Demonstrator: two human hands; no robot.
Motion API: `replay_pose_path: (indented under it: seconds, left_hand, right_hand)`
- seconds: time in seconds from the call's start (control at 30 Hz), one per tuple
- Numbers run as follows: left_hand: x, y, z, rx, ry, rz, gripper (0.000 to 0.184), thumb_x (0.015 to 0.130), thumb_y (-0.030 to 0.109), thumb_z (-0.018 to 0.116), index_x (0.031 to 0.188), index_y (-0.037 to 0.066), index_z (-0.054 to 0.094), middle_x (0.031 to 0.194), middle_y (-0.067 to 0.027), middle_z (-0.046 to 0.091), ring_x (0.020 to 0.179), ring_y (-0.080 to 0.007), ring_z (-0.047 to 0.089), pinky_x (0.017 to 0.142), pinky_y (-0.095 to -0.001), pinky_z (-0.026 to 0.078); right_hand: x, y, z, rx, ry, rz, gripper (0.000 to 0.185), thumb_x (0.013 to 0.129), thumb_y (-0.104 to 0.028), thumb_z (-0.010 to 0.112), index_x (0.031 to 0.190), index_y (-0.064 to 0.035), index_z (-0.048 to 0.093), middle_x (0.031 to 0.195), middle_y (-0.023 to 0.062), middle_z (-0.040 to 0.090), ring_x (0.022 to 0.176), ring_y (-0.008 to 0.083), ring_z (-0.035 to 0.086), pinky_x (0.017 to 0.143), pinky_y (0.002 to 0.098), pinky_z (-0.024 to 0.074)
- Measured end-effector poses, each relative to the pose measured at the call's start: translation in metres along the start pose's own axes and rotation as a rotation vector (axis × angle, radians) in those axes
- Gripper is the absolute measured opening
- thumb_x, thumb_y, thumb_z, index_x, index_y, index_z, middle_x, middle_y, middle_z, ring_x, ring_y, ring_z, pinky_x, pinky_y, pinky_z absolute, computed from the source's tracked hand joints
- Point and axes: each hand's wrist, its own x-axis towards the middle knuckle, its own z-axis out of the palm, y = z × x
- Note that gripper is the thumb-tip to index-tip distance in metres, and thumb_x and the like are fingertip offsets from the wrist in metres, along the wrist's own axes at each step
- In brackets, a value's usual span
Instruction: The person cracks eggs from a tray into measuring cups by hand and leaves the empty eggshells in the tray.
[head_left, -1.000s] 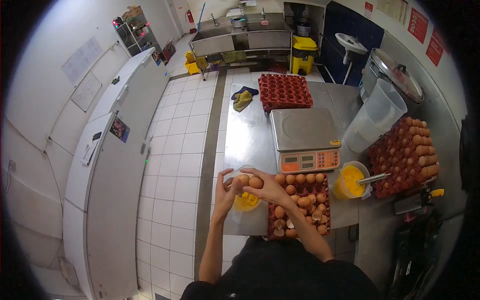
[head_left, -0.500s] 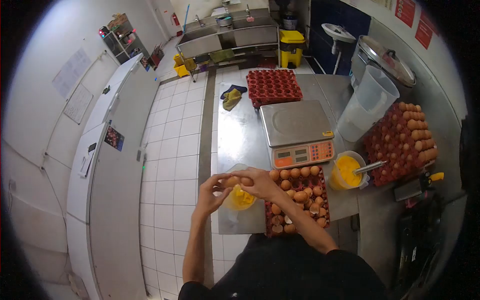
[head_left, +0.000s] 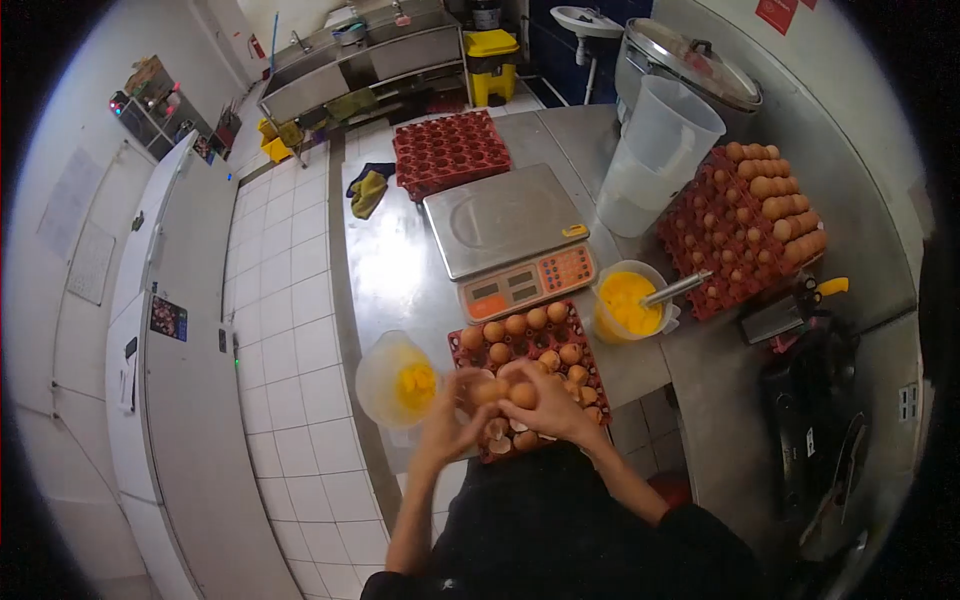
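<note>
Shifting off the yolk container, left hand and right hand are hovering over the egg tray, half-curling, gripping brown shells; whole or halved, can't tell. Container's sitting at 9 o'clock, so shells are hanging clear of the yolk.
</note>
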Motion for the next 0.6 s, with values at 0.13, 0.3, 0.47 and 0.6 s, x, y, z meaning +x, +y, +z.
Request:
replay_pose_path:
  seconds: [0.13, 0.3, 0.47, 0.6]
  left_hand:
    - [0.008, -0.005, 0.069, -0.08, -0.166, -0.186, 0.05, 0.09, 0.015, 0.078, 0.133, 0.005, 0.053, 0.115, -0.0146, 0.066, 0.104, -0.0248, 0.068, 0.082, -0.0346, 0.057]
    - [0.049, -0.026, 0.082, 0.224, -0.027, -0.012, 0.033, 0.091, 0.018, 0.073, 0.119, 0.004, 0.06, 0.11, -0.0197, 0.066, 0.106, -0.0386, 0.065, 0.084, -0.045, 0.054]
    - [0.083, -0.081, 0.087, 0.594, 0.04, -0.101, 0.037, 0.086, 0.022, 0.076, 0.104, -0.002, 0.054, 0.085, -0.0237, 0.066, 0.079, -0.0471, 0.066, 0.067, -0.052, 0.053]
    - [0.088, -0.106, 0.112, 0.594, 0.103, -0.206, 0.05, 0.083, 0.025, 0.078, 0.112, -0.003, 0.048, 0.076, -0.0238, 0.066, 0.079, -0.047, 0.067, 0.067, -0.0535, 0.053]
  right_hand:
    - [-0.043, 0.021, -0.048, 0.003, 0.007, 0.332, 0.05, 0.089, -0.024, 0.076, 0.13, -0.0033, 0.057, 0.115, 0.02, 0.069, 0.115, 0.0312, 0.068, 0.101, 0.0416, 0.0515]
    - [-0.053, 0.073, -0.055, -0.269, 0.079, 0.277, 0.044, 0.089, -0.023, 0.078, 0.124, -0.0022, 0.061, 0.116, 0.0217, 0.07, 0.106, 0.0333, 0.071, 0.092, 0.0405, 0.0557]
    - [-0.048, 0.068, -0.059, -0.116, 0.173, 0.278, 0.033, 0.09, -0.026, 0.078, 0.108, -0.0009, 0.064, 0.1, 0.0175, 0.073, 0.089, 0.0304, 0.073, 0.079, 0.0395, 0.0579]
    - [-0.04, 0.075, -0.058, 0.002, 0.296, 0.303, 0.032, 0.093, -0.03, 0.076, 0.097, -0.0019, 0.061, 0.081, 0.0096, 0.067, 0.075, 0.0201, 0.066, 0.069, 0.0368, 0.0542]
